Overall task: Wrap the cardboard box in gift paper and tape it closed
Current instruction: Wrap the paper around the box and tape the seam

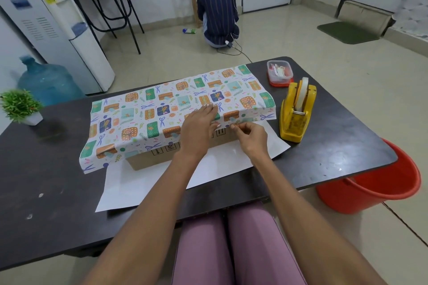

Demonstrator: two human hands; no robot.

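Gift paper [162, 111] draped over cardboard box [180, 149] on table [46, 169]; tape dispenser [297, 111] right.

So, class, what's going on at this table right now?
A person is wrapping a cardboard box in gift paper. The paper is draped over the top and hangs partway down the near side, where the cardboard shows below it. The left hand lies flat on the paper, while the right hand pinches its edge. A yellow tape dispenser stands to the right.

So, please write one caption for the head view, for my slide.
Left hand presses gift paper flat on the cardboard box; right hand pinches its front edge, beside a yellow tape dispenser.
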